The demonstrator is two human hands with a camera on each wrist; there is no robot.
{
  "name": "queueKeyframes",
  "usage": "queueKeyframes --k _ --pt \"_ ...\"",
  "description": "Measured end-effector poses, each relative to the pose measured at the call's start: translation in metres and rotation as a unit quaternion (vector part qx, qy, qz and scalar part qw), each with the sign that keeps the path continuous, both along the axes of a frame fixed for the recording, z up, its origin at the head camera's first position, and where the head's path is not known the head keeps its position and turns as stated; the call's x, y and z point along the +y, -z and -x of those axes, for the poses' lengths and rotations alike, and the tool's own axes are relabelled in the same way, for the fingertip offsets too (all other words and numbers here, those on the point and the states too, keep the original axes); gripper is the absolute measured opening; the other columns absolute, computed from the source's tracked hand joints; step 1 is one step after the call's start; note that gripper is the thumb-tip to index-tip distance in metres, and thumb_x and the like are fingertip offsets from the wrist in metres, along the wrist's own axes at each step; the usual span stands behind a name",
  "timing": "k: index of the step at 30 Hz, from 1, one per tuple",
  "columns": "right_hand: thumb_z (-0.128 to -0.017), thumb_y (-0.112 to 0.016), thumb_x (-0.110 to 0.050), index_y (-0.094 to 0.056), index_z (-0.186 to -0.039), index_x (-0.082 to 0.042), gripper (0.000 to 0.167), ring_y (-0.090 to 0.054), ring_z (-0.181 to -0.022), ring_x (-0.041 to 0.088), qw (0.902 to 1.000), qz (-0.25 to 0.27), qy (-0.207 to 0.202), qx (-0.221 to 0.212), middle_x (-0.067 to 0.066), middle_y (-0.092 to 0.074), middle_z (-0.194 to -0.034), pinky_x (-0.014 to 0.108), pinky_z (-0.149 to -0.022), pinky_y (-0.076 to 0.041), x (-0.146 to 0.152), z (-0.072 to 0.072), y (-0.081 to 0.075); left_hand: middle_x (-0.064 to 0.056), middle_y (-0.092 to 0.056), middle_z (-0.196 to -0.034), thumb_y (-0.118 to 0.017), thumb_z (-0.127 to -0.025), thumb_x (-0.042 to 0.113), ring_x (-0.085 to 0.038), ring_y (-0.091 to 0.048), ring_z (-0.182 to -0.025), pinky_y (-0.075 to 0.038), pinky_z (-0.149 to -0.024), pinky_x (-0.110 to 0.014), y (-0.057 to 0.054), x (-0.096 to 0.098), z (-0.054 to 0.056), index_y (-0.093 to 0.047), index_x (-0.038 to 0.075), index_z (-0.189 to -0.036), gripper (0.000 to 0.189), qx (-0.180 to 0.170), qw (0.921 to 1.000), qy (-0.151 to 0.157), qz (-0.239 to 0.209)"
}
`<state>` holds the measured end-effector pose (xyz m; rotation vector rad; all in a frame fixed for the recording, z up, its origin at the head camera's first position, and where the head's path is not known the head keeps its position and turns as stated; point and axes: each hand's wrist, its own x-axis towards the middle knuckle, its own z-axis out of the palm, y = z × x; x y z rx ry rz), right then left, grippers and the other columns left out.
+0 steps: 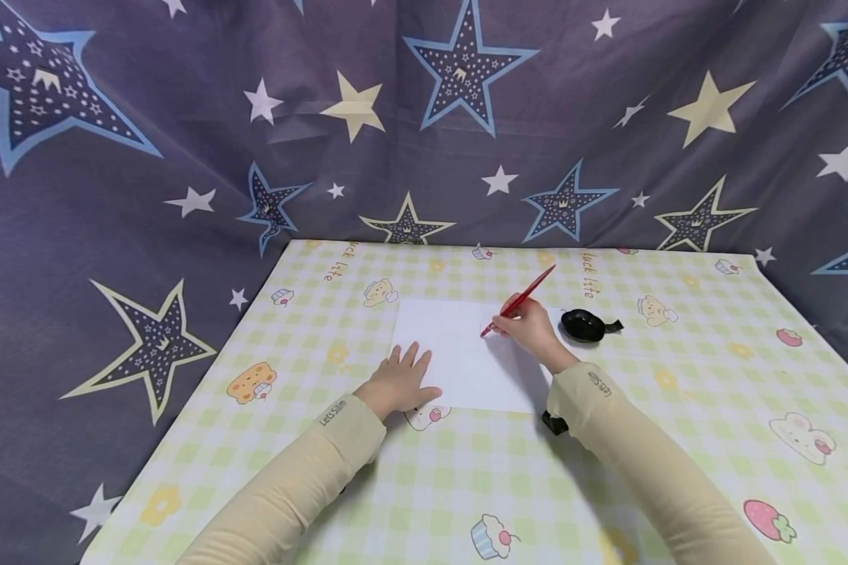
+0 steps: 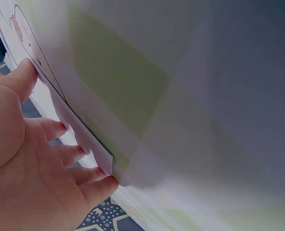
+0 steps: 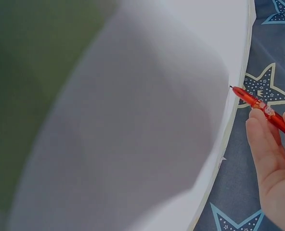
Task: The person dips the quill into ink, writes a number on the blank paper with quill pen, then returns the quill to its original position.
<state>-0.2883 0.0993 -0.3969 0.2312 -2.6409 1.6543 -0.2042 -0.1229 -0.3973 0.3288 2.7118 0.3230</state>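
A white sheet of paper [image 1: 459, 353] lies on the checkered tablecloth. With fingers spread, my left hand [image 1: 399, 382] rests flat on the sheet's lower left part; the left wrist view shows the fingertips [image 2: 77, 151] along the paper's edge. My right hand [image 1: 532, 329] pinches a red pen [image 1: 530, 290] between thumb and fingers, over the upper right of the sheet. In the right wrist view the red pen [image 3: 258, 103] has its dark tip pointing at the paper. Whether the tip touches the sheet is hard to tell. I make out no clear marks on the paper.
Just right of my right hand lies a black oval object [image 1: 583, 326] with a short tab. Another small black thing [image 1: 554, 424] is partly hidden by the right sleeve. A dark star-patterned curtain [image 1: 410, 157] hangs behind the table with its checkered tablecloth [image 1: 707, 345].
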Motion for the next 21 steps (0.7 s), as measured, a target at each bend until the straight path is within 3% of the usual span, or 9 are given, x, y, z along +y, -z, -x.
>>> queueKeyframes --k 7,21 --pt "-0.083 -0.062 0.002 -0.053 -0.083 0.003 0.010 -0.066 -0.072 0.025 0.9999 0.008 -0.008 0.002 0.017 -0.065 -0.078 0.027 -0.062 -0.055 0.0009 -0.0040 -0.0004 -0.017 -0.006 -0.152 -0.046 -0.094 0.046 -0.040 -0.001 -0.136 -0.008 -0.109 -0.050 -0.0019 0.0003 -0.0014 -0.020 0.007 -0.147 0.071 0.000 1.0000 0.001 -0.001" --pt "-0.083 -0.064 0.001 -0.054 -0.083 0.004 0.010 -0.066 -0.072 0.024 0.9999 -0.004 -0.016 -0.004 0.016 -0.066 -0.077 0.027 -0.062 -0.055 0.0041 -0.0079 -0.0011 -0.016 -0.007 -0.152 -0.046 -0.093 0.046 -0.039 -0.002 -0.136 -0.008 -0.109 -0.050 0.0008 0.0005 0.0000 -0.020 0.007 -0.147 0.072 0.002 1.0000 0.000 0.001"
